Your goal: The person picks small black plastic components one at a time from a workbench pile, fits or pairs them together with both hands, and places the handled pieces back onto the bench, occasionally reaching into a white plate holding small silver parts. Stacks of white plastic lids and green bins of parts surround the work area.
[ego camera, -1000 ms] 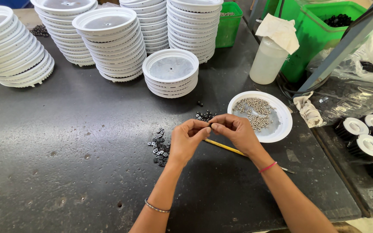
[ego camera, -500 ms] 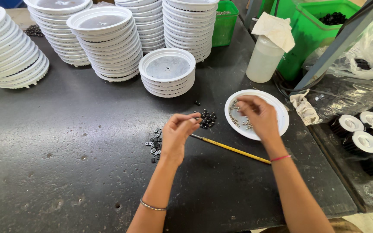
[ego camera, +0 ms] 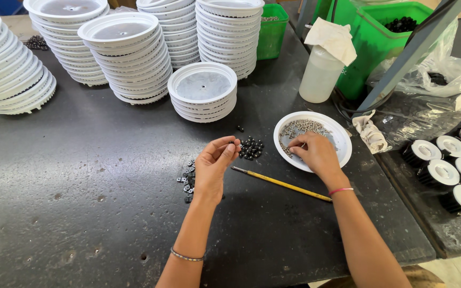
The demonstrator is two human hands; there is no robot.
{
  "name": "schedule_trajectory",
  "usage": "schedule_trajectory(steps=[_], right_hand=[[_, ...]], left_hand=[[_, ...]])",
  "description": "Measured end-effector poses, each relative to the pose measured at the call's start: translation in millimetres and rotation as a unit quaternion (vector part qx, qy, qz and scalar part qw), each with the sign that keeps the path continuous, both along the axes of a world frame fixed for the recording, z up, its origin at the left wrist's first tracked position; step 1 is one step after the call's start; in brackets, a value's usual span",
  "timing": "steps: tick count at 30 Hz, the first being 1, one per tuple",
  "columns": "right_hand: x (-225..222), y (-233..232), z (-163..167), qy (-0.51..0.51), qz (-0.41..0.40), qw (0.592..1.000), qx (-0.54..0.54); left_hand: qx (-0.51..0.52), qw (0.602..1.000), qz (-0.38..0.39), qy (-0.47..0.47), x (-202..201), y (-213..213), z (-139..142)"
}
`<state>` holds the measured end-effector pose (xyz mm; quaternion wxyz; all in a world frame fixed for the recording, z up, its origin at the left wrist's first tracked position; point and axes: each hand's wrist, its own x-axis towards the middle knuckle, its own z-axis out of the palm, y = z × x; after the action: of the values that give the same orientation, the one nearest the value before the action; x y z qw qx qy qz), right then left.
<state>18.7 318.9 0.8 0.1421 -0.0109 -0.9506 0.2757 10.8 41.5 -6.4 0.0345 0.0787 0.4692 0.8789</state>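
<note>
I see stacks of white lids (ego camera: 129, 56) at the back of the dark table (ego camera: 70, 176), a yellow brush (ego camera: 281, 183), a capped white bottle (ego camera: 321, 72), green bins (ego camera: 385, 42), crumpled plastic (ego camera: 428, 90) and black-and-white discs (ego camera: 444, 170) to my right.

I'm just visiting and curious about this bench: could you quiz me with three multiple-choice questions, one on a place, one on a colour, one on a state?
1. Where is the right hand?
A. over the white dish
B. on the stacked lids
C. in the green bin

2. What colour is the thin stick?
A. red
B. yellow
C. blue

3. What is the left hand doing?
A. lying flat
B. pinching a small black piece
C. gripping the bottle

Answers: A, its fingers reach into the dish; B, the shaft is yellow; B, fingertips close on the piece.
</note>
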Motion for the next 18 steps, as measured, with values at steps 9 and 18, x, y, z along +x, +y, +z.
schedule_trajectory(steps=[9, 18], right_hand=[[-1.8, -6.0, 1.1, 0.003, -0.002, 1.0, 0.009], [0.0, -8.9, 0.1, 0.025, -0.001, 0.999, 0.037]], left_hand=[[-0.03, 0.999, 0.002, 0.015, 1.2, 2.1, -1.0], [-0.066, 0.998, 0.0, -0.009, 2.4, 2.6, -0.3]])
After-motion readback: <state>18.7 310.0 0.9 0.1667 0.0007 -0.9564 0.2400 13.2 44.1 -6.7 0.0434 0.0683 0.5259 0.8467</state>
